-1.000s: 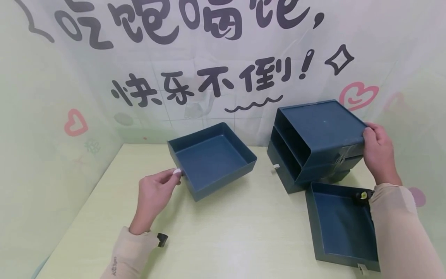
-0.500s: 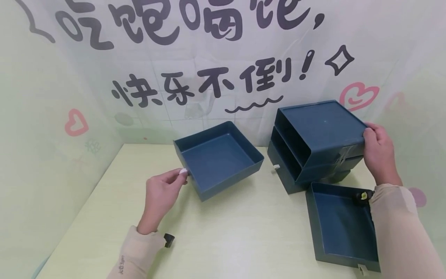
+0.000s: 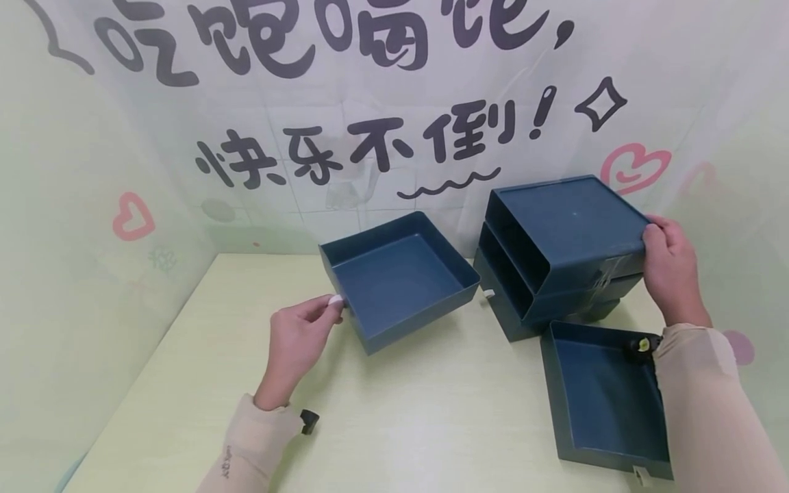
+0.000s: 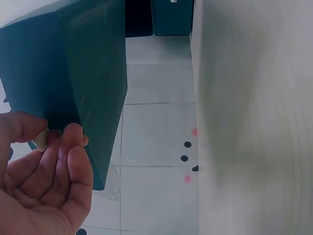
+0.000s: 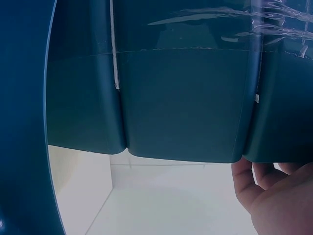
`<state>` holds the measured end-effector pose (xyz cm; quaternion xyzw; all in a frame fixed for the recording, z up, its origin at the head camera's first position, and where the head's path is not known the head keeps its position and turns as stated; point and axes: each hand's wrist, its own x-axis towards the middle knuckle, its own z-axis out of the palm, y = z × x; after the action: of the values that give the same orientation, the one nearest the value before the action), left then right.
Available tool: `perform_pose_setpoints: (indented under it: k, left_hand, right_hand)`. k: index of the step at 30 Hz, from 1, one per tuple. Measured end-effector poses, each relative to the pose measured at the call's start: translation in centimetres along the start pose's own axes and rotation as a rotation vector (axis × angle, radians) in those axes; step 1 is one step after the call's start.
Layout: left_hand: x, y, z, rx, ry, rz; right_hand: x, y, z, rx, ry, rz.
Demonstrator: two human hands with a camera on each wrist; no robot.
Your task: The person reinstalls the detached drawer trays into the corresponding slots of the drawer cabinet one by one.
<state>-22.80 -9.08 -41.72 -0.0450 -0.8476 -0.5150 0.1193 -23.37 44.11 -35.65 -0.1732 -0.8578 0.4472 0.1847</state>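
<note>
Lower right, I see an empty drawer lying on the desk. At centre my left hand pinches the pull tab of another empty drawer. My right hand grips the drawer cabinet. A printed backdrop hangs behind.

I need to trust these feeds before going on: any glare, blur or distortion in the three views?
Head view: even, soft light, sharp; the walls bow toward the edges from a wide lens. Left wrist view: the left hand and the drawer it pinches are close and soft, and the wall at right is smeared. Right wrist view: the cabinet fills the frame, with glare streaks on tape at top right.
</note>
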Motion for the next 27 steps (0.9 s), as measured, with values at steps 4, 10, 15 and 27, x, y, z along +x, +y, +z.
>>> perform_pose_setpoints:
  k: [4, 10, 15, 27]
  left_hand:
    - [0.1, 0.0, 0.4, 0.003, -0.013, 0.011]
    - [0.1, 0.1, 1.1, -0.005, -0.022, 0.024]
    - [0.1, 0.3, 2.0, -0.022, -0.049, 0.028]
    - [-0.2, 0.8, 3.6, -0.102, -0.070, 0.029]
  right_hand:
    - [0.0, 0.0, -0.1, 0.001, 0.002, 0.008]
    - [0.1, 0.1, 0.0, 0.004, 0.012, -0.004]
    - [0.1, 0.1, -0.1, 0.001, 0.010, 0.002]
    - [0.2, 0.2, 0.1, 0.001, 0.020, -0.010]
